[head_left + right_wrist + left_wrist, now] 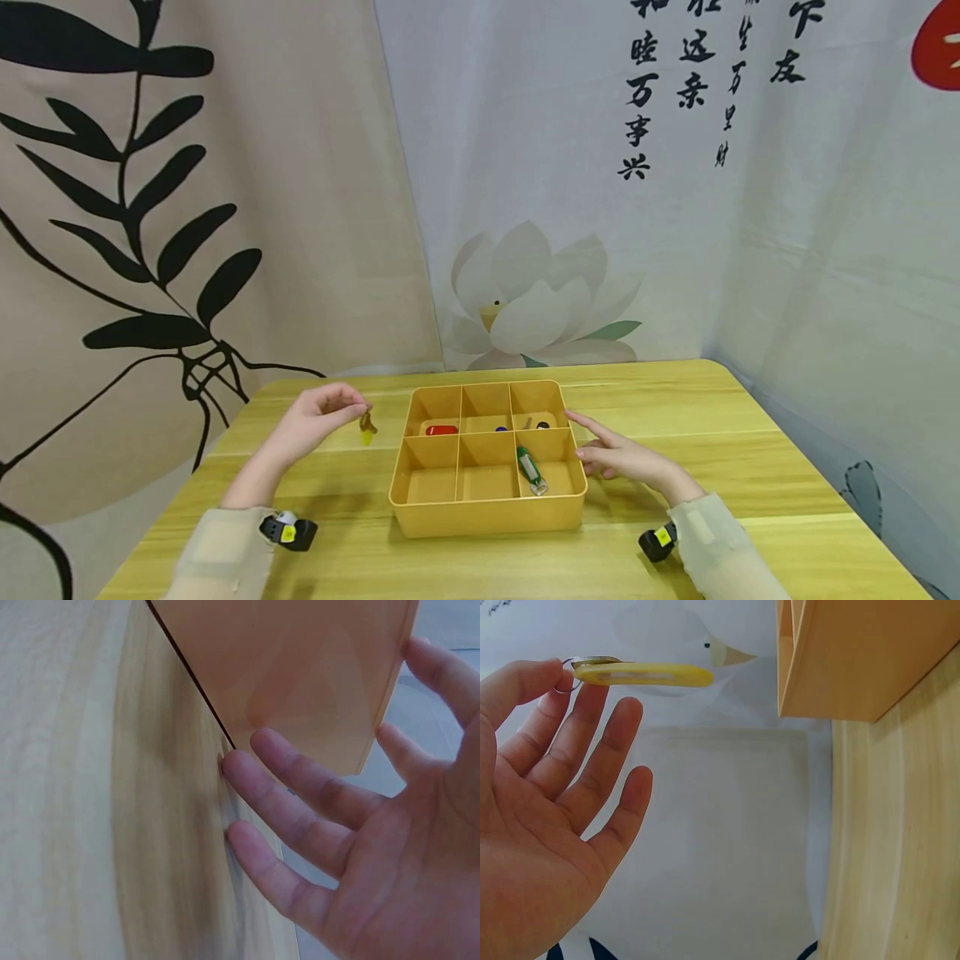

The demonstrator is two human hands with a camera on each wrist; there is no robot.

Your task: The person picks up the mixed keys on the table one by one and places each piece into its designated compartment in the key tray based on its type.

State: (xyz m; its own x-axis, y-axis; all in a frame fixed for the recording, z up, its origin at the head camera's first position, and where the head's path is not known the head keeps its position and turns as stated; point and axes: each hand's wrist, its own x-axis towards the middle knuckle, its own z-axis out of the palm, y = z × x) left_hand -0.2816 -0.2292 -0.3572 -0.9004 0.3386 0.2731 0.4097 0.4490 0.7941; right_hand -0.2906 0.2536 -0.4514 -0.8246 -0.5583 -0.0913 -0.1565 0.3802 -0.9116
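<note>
My left hand (324, 414) pinches the ring of a yellow key tag (649, 674) between thumb and forefinger. A brass-coloured key (596, 661) hangs on the same ring, in the air left of the box. A yellow-orange divided box (487, 517) stands on the table. Against its right wall, my right hand (626, 458) rests with fingertips touching the rim and side, fingers spread. Inside the front right compartment lies a green key tag (528, 467) with its key leaning toward the front wall. The back left compartment holds a red item (442, 430), partly hidden.
Small blue item (501, 429) in the back middle compartment and a dark round item (542, 425) in the back right one are mostly hidden by dividers. The wooden table (675, 400) meets a printed curtain (337, 208) behind.
</note>
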